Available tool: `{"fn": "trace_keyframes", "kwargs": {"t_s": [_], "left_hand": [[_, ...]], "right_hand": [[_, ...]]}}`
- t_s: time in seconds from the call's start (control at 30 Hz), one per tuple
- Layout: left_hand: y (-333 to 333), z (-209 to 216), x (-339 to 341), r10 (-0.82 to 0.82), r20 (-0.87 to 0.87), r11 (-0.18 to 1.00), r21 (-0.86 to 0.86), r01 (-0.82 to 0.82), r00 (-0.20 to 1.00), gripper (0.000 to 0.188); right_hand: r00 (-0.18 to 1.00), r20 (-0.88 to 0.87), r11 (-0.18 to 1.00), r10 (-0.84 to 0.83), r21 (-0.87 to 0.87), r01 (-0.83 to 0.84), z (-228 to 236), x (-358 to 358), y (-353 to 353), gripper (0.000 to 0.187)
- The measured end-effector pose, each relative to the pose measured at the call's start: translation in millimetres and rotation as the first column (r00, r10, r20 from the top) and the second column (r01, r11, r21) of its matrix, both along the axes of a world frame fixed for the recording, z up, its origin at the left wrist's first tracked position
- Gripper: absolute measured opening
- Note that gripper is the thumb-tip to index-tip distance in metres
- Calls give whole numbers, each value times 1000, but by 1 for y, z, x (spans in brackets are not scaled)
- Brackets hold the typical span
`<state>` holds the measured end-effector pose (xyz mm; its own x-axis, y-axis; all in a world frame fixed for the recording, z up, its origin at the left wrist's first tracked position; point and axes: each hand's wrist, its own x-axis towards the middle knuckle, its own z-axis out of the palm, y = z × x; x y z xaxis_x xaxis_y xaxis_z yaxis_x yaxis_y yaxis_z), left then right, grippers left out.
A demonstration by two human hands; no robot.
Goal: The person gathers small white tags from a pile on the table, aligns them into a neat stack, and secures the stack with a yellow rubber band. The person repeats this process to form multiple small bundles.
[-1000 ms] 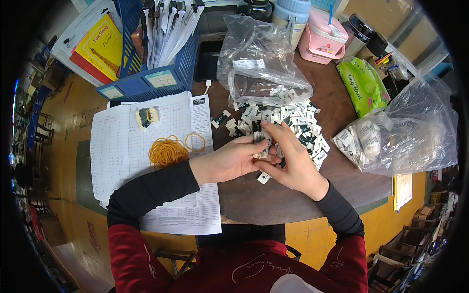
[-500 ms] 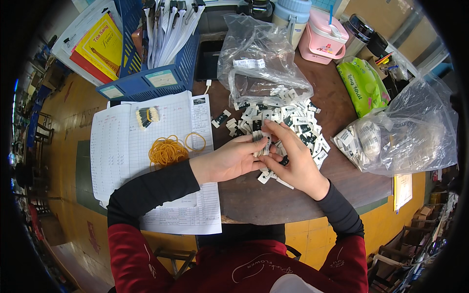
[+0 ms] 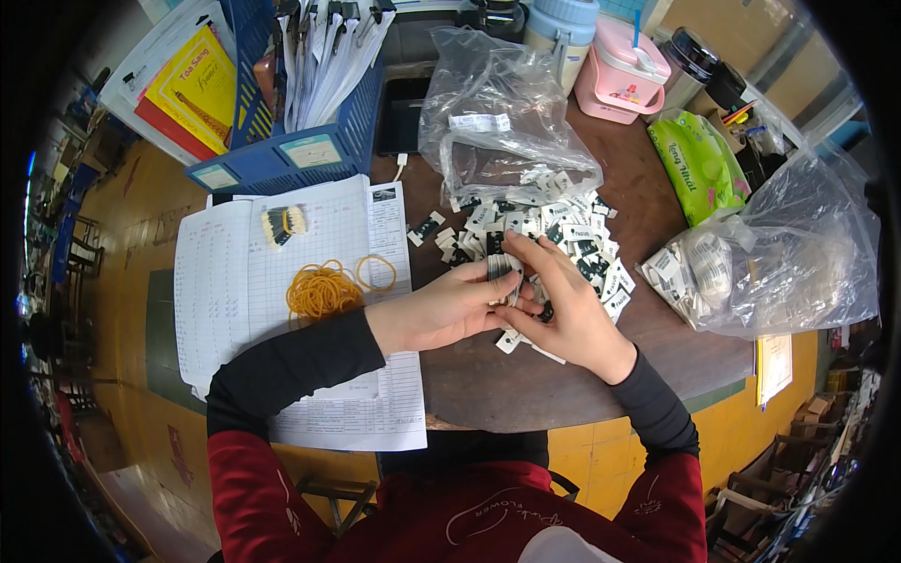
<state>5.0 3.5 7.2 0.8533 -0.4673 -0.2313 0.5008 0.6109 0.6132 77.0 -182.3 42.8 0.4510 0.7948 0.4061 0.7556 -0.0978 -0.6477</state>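
My left hand grips a small stack of fabric labels, with its thumb pressed along the top. Curved around the stack's right side is my right hand. Its index fingertip is at the far end and its thumb at the near end, both seeming to touch the stack. Right behind and beneath both hands spreads a loose pile of black and white labels. Part of the pile and the underside of the stack are hidden by my fingers.
Left of my hands, orange rubber bands and a banded label bundle lie on an open notebook. Clear plastic bags flank the pile. A blue file basket, pink container and green wipes pack stand farther back.
My right fingers have shifted slightly along the stack, and the stack has tilted a little in my left hand. Both forearms stay almost where they were.
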Motion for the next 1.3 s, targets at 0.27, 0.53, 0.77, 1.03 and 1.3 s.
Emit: {"fn": "trace_keyframes", "kwargs": {"t_s": [0.27,0.53,0.77,1.03,1.3], "left_hand": [[0,1,0,-14,-5,1000,-1,14,1000,33],[1,4,-1,-23,-17,1000,3,23,1000,38],[1,2,1,-16,-16,1000,25,16,1000,40],[-1,6,1,13,-14,999,31,-13,1000,39],[1,8,0,57,-59,998,36,-55,997,39]], "right_hand": [[1000,26,1000,-5,23,4,0,2,-1,75],[999,47,999,-6,48,4,1,2,0,73],[999,33,1000,-1,-6,1,2,2,-2,74],[999,32,1000,-9,5,8,1,2,-1,75],[976,-215,1000,12,25,-7,6,3,-6,74]]}}
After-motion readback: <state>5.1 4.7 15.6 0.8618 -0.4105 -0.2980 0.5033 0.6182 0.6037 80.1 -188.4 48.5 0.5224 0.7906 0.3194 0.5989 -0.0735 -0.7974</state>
